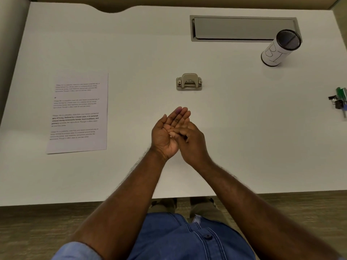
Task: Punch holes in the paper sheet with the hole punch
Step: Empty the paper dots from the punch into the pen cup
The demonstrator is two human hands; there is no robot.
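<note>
Nothing is punched yet, as far as I can judge. My left hand [170,131] lies palm up, fingers relaxed; my right hand [189,140] curls its fingers into that palm, holding nothing. The paper sheet [78,113] lies far left, well apart from the hole punch [189,82].

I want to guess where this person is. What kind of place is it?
Probably an office desk. The white desk has a grey cable-slot cover, and on it are a printed paper sheet, a metal hole punch and a black mesh pen cup.
</note>
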